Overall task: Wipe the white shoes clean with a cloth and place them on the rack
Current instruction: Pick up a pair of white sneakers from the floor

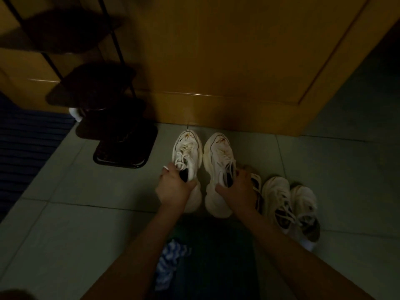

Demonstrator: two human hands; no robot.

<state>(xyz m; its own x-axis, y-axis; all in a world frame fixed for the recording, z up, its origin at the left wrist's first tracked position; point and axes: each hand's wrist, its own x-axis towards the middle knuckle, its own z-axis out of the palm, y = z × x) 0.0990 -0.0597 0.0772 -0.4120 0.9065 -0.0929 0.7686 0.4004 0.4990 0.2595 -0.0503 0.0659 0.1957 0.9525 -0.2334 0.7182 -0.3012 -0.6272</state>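
Two white sneakers stand side by side on the tiled floor, toes toward the wooden door. My left hand [173,187] grips the left sneaker [186,148] at its collar, fingers inside the opening. My right hand [237,189] holds the right sneaker [218,152] the same way. Both toes carry brownish stains. A blue-and-white striped cloth [171,265] lies on my lap, below my left forearm. The dark metal shoe rack [104,118] stands at the left against the door, its tiers in shadow.
Another pair of white sneakers [290,204] sits on the floor to the right of my right hand. A wooden door [238,61] closes off the far side. A dark blue ribbed mat [23,144] lies at the left. Grey floor tiles [65,213] spread around.
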